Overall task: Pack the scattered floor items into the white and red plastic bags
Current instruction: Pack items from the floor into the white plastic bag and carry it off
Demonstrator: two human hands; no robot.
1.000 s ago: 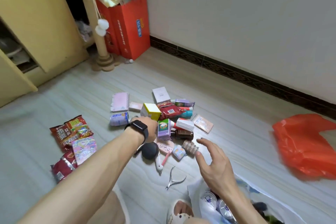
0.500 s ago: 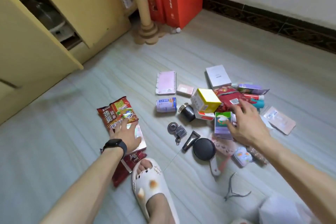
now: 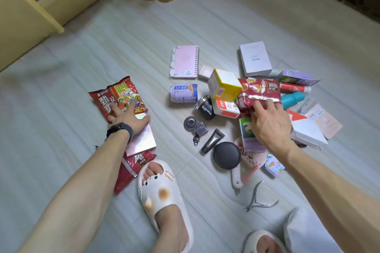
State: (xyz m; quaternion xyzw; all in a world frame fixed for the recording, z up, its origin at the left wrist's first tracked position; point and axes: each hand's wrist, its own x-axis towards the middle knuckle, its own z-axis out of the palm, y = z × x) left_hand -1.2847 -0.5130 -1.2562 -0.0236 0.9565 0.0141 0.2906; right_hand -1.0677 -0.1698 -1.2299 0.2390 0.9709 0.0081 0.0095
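A person crouches over scattered floor items, left hand [image 3: 128, 120] spread flat on a noodle packet [image 3: 118, 96], right hand [image 3: 269, 124] with fingers curled onto a red snack bag [image 3: 258, 91] in the pile. Neither plastic bag is in view. Pulling the snack bag could topple the yellow box [image 3: 224, 85] leaning beside it.

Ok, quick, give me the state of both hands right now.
Left hand: open, flat on the noodle packet, not gripping.
Right hand: fingers closing on the red snack bag; grip cannot be told.
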